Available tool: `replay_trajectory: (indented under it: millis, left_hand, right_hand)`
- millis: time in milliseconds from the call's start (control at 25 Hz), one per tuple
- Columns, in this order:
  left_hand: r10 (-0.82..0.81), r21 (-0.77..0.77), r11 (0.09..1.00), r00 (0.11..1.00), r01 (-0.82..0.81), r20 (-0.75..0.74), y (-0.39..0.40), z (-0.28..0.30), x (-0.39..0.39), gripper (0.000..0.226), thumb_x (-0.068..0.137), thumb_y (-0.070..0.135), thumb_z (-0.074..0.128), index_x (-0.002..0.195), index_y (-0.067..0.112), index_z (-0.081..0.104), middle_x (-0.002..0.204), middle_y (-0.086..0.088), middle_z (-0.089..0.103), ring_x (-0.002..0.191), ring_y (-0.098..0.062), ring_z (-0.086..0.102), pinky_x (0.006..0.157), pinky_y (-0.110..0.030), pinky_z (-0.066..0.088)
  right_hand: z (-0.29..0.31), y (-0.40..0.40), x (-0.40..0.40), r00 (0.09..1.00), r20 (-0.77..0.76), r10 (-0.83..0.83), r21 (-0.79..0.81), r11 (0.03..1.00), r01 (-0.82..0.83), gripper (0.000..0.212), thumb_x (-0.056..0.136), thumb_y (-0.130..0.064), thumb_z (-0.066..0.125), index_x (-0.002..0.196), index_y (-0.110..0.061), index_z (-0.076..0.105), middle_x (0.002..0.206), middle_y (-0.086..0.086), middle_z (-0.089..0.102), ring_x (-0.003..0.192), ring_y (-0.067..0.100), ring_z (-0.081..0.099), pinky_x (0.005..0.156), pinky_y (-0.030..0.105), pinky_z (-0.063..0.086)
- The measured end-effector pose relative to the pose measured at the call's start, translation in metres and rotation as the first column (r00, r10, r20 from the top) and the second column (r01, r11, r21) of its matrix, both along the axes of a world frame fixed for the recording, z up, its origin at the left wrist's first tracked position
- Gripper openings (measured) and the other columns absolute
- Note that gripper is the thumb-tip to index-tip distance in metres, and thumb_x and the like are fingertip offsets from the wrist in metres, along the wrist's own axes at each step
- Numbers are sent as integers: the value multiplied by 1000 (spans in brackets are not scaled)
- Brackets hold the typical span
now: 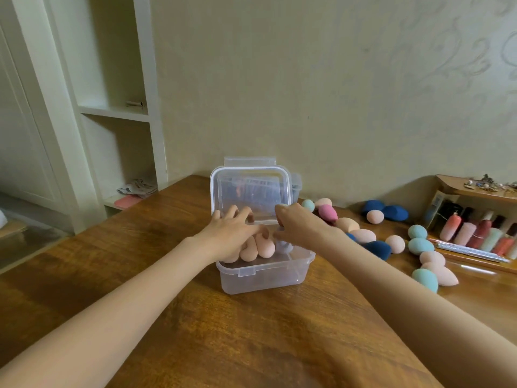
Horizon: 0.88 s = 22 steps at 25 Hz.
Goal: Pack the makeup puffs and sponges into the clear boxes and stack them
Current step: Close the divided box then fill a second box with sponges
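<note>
Clear box [265, 278], frame centre, lid up. Left hand [232, 233], fingers spread, presses peach sponges [257, 247] inside; right hand [299, 226] pinches grey sponge [284, 245].

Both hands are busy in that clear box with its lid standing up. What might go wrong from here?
The upright lid stands just behind both hands; a nudge from the left hand or right hand might drop it onto them. The peach sponges stand above the rim of the clear box, so the lid may not close. The loose sponges to the right look round and could roll.
</note>
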<state>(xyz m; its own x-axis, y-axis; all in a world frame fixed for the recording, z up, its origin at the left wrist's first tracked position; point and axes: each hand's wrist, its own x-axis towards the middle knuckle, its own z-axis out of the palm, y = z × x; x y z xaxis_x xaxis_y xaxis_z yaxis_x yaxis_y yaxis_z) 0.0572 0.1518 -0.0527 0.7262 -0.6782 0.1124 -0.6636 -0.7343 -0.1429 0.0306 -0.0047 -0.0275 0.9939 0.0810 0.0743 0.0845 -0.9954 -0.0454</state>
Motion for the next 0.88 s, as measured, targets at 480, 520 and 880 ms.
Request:
replay_trajectory:
  millis: [480, 520, 880]
  left_hand:
    - [-25, 156, 988, 996, 12, 80, -1, 1, 0, 65, 91, 6, 45, 143, 36, 21, 141, -9, 24, 123, -29, 30, 101, -44, 32]
    - [-24, 176, 984, 995, 7, 95, -2, 1, 0, 59, 92, 7, 45, 141, 33, 25, 142, -10, 24, 123, -30, 30, 101, -44, 33]
    - [-92, 154, 986, 983, 67, 160, -1, -10, 10, 81, 94, 4, 47, 145, 45, 0, 139, -9, 23, 121, -31, 31, 96, -46, 35]
  right_hand:
    - [4, 1, -1, 997, -69, -25, 3, 1000, 26, 18, 84, -5, 59, 100, 0, 66, 100, 11, 53, 83, 25, 57, 69, 27, 50]
    - [7, -6, 1, 997, -66, -31, 16, 999, 32, 19, 83, -5, 59, 98, -1, 69, 100, 11, 56, 84, 26, 61, 69, 28, 51]
    - [-6, -57, 66, 968, -27, -248, 186, 951, 248, 29, 91, -10, 45, 115, -9, 62, 115, 10, 63, 107, 30, 59, 85, 33, 47]
